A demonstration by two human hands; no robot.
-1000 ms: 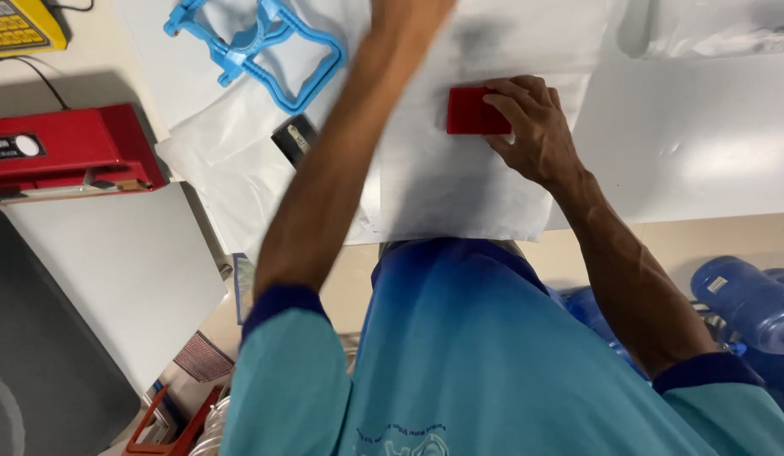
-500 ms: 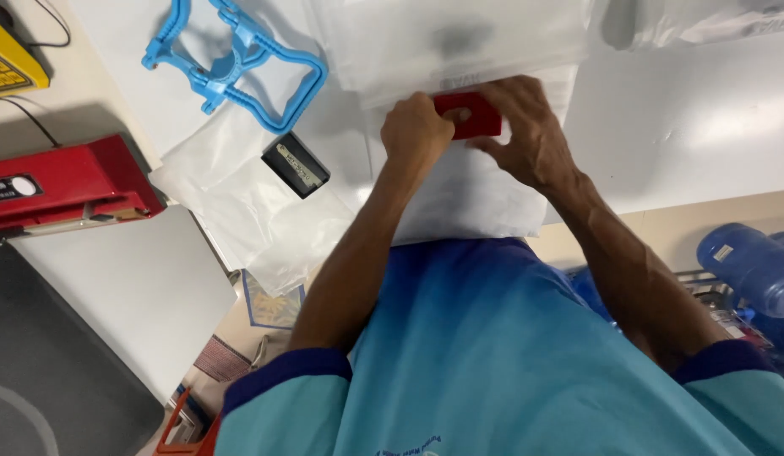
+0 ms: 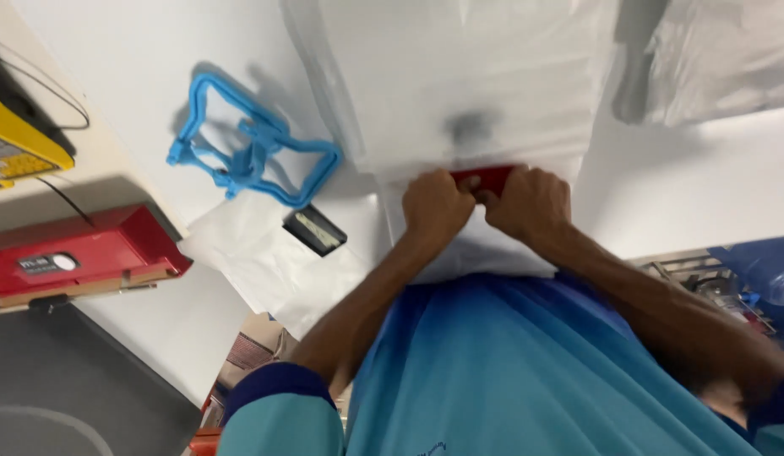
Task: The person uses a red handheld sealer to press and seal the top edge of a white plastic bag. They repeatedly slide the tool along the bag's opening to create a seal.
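Both hands meet on a small flat red object (image 3: 487, 177) lying on a white sheet (image 3: 493, 253) near the table's front edge. My left hand (image 3: 434, 205) grips its left end with curled fingers. My right hand (image 3: 530, 203) grips its right end. Most of the red object is hidden under my fingers. Just beyond it lies a large clear plastic bag (image 3: 443, 76) with a dark smudge showing through.
A blue plastic frame (image 3: 253, 152) lies at the left on the white table (image 3: 688, 186). A small black box (image 3: 314, 230) rests on thin white bags (image 3: 257, 262). A red machine (image 3: 79, 253) and a yellow device (image 3: 16, 143) sit far left. Blue bottles (image 3: 764, 270) stand at the right.
My left arm came back from reaching far across the table and its hand closed on the red object beside my right hand. The view has shifted so the hands are closer in.
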